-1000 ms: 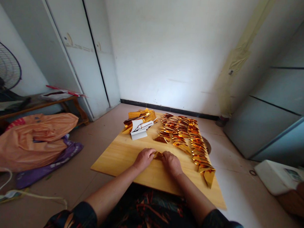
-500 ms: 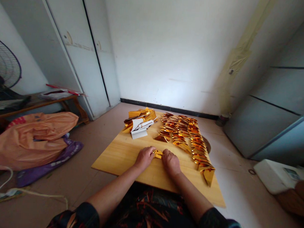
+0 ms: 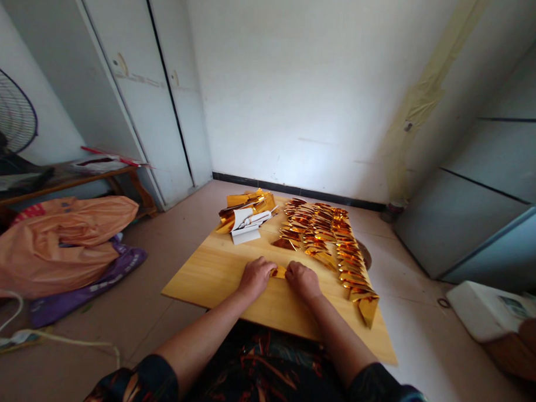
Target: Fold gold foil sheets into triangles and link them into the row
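Between my hands, low over the wooden board (image 3: 212,275), is a small piece of gold foil paper (image 3: 280,272). My left hand (image 3: 257,277) is closed on its left end, and my right hand (image 3: 303,279) pinches the right end; fingertips hide part of it. Right of my hands lie rows of folded gold foil pieces (image 3: 351,262), overlapping one another. Beyond my left hand rests a loose heap of gold foil sheets (image 3: 250,200), with white-backed sheets (image 3: 246,234) at its front.
A white wall (image 3: 298,96) stands behind the board. On the left floor lie an orange bag (image 3: 68,235), a purple bag (image 3: 89,283) and a pale cable (image 3: 82,342). A white box (image 3: 484,311) sits at the right, near a grey cabinet (image 3: 470,196).
The gold foil paper between my hands looks flatter and smoother now, with less of its folds showing. Both hands have shifted only slightly.
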`<state>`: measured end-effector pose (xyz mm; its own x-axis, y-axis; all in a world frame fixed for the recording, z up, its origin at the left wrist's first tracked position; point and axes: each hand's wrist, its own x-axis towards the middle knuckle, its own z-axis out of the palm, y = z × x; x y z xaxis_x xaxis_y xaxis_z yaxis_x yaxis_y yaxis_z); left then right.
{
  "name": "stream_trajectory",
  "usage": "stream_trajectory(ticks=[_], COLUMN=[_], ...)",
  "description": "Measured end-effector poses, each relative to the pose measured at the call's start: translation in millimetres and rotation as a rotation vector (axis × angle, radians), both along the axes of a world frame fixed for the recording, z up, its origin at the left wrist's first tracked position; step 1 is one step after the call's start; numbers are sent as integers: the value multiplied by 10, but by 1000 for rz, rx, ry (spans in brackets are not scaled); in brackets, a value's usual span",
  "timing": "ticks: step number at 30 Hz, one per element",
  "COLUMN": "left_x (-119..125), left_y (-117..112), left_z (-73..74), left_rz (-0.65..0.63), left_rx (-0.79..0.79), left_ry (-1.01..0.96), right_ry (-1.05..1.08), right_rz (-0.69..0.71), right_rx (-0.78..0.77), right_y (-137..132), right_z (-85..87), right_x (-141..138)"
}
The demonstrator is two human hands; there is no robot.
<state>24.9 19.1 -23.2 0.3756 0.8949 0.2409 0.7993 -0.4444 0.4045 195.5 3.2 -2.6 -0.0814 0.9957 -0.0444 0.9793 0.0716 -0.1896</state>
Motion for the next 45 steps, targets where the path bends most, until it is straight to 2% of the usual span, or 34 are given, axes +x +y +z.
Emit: stream_trajectory(ticks=[7,13,20,23,27,33,38,45], left_x=[-15,-36,-27,-26,-34,-114,-198,-202], left_y=[0,-14,-21,-30,-28,101,206,209], left_z=[43,116,148,156,153,132,163,150], left_rz=[-47,-57,-59,-59,-49,-10,-88,-92], left_rx=[-64,-18,-24,-24,-30,-137,-296,-305], left_ry=[85,165,191,200,192,165,248,265], right_ry=[78,207,430,509,353,141,72,15], right_rz=[33,50,33,11,-46,-12,-10,-107], right_rx=[68,146,161,83,-22,-73,-115,-124], right_y=[-62,-111,43,111,170,161,124,77], right_z=[-62,-146,31,50,12,88,178,226], right_x=[64,156,29,-84,-139,-101,-173,-337])
